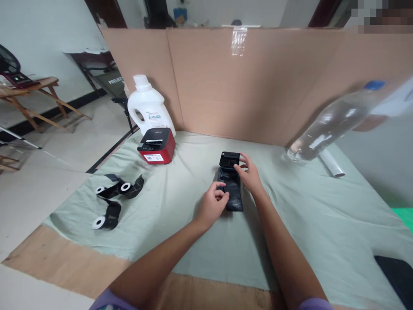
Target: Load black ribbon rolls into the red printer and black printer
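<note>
Two sides of open room about oblong, glossy black device (233,196) on wrinkled, pale-green cloth (177,206), short of brown cardboard panel (254,90). At left edge: half-curled left hand (212,204), hold indeterminable; on raised, rectangular black lid (228,159): pinching right hand (249,173).

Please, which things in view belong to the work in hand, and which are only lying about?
In work: black device with raised lid, at left hand and right hand.

Seemingly lying about: red-and-black box, white jug, clear bottle, whitish tube; perhaps also black rolls, untouched.
</note>
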`<state>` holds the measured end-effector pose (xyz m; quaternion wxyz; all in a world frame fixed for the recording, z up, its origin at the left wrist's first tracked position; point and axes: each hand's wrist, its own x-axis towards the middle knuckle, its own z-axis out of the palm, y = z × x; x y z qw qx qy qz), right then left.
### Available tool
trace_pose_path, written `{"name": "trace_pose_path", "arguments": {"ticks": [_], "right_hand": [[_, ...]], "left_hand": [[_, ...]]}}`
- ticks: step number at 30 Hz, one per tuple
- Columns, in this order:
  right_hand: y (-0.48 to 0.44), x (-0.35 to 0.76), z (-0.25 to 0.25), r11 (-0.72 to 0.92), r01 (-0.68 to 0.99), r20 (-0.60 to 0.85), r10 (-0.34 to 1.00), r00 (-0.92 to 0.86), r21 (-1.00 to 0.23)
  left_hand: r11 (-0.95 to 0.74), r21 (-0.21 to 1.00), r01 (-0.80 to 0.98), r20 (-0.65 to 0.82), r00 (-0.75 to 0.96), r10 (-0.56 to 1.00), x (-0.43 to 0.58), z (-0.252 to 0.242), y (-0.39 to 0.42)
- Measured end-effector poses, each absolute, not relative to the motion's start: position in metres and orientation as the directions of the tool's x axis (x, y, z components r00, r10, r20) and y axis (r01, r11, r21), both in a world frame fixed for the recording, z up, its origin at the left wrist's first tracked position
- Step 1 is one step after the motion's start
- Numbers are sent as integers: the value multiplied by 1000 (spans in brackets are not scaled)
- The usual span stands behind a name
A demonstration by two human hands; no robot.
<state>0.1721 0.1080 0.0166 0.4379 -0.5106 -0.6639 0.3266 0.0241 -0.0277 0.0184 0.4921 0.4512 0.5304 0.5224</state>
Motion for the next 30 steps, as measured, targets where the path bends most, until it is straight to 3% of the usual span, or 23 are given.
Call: {"name": "trace_pose_path", "arguments": {"ticks": [9, 14, 30], "right_hand": [[97, 188, 48, 439, 443, 278, 881, -383, -782], [90, 192, 61, 448, 486, 197, 853, -483, -751], [85, 191, 65, 447, 544, 123, 840, -529, -710]], "left_hand": [[12, 1000, 21, -13, 52, 999, 1, 5, -38], [13, 998, 58, -17, 74, 997, 5, 1, -40], [33, 995, 95, -46, 142, 989, 2, 1, -40]]}}
